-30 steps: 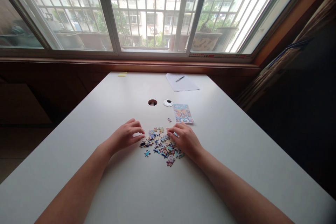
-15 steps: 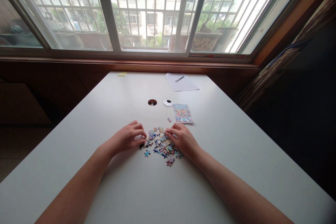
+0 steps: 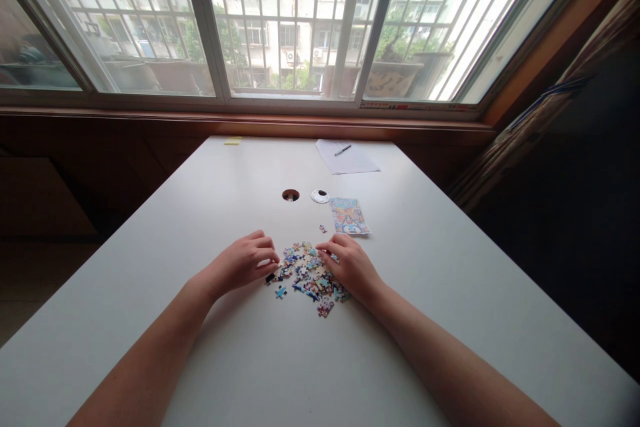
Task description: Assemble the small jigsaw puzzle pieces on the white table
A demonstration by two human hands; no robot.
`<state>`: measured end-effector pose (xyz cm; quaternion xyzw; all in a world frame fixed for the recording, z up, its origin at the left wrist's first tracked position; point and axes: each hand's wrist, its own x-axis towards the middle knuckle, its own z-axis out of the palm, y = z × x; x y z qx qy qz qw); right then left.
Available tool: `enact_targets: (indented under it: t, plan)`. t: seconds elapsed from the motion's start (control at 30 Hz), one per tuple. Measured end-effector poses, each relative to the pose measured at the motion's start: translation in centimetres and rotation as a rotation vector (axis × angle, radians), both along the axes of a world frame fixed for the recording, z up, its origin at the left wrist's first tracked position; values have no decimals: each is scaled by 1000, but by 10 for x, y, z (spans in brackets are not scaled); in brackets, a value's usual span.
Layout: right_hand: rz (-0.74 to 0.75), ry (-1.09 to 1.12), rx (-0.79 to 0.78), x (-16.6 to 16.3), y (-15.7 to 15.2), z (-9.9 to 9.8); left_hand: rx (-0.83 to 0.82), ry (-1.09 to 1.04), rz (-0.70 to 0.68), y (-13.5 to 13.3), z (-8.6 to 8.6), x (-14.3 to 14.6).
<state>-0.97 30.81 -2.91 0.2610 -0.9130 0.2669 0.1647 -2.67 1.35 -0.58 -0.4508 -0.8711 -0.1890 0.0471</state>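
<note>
A heap of small colourful jigsaw pieces [image 3: 305, 273] lies on the white table [image 3: 250, 360] between my two hands. My left hand [image 3: 245, 261] rests at the heap's left edge, fingers curled, their tips touching the pieces. My right hand [image 3: 350, 265] lies on the heap's right side, fingers bent down onto the pieces; whether it grips one is hidden. One loose piece [image 3: 323, 229] sits apart, just beyond the heap. A blue piece [image 3: 281, 292] lies at the heap's near left.
A colourful printed picture card [image 3: 349, 216] lies beyond the heap. Farther back are a round cable hole [image 3: 291, 195], its white cap [image 3: 320, 196], a paper sheet with a pen [image 3: 346, 155] and a yellow note [image 3: 233, 141]. A barred window spans the far wall.
My left hand has slid slightly right, toward the heap. My right hand has shifted a little among the pieces.
</note>
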Motion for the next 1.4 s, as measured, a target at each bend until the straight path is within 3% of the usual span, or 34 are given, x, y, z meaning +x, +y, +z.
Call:
enact_targets:
  t: [0.77, 1.0, 1.4]
  plan:
    - [166, 67, -2, 1, 2, -1, 46, 72, 80, -3, -9, -5]
    - [192, 18, 113, 7, -2, 2, 47, 92, 39, 7, -3, 4]
    - [199, 33, 92, 7, -6, 4, 3, 98, -45, 25, -2, 17]
